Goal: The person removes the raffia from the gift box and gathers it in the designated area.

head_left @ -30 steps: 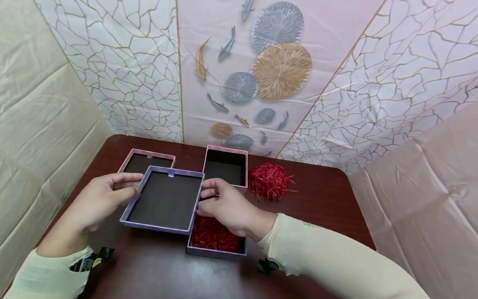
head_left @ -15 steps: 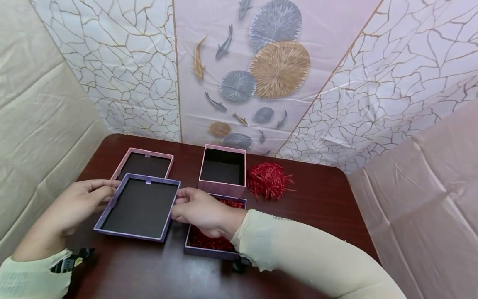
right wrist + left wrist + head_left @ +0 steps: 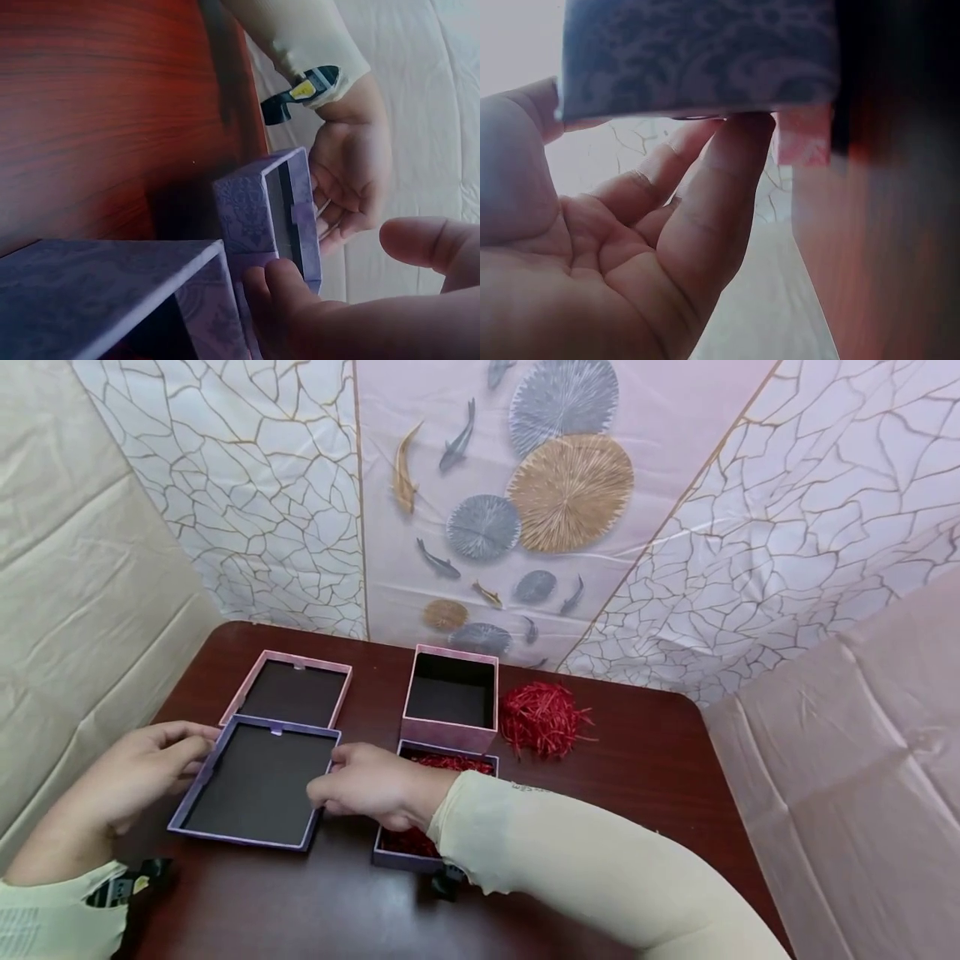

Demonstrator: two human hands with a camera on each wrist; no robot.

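Note:
A shallow purple box lid, black inside, is held low over the table between two hands. The left hand grips its left side; in the left wrist view, fingertips meet the patterned wall. At the lid's right side is the right hand, whose fingertips are on the wall in the right wrist view, with one digit standing apart. A pink lid lies behind, its front edge overlapped by the purple one. Under the right forearm, a purple box with red paper shreds is partly hidden.
Behind the purple box stands a deeper pink box, black inside. A heap of red paper shreds lies to its right on the dark brown table. Patterned cloth hangs behind the table's back edge.
Both hands have carried the purple lid left and lower, away from the purple box. More of the pink lid now shows, and the right forearm covers part of the purple box.

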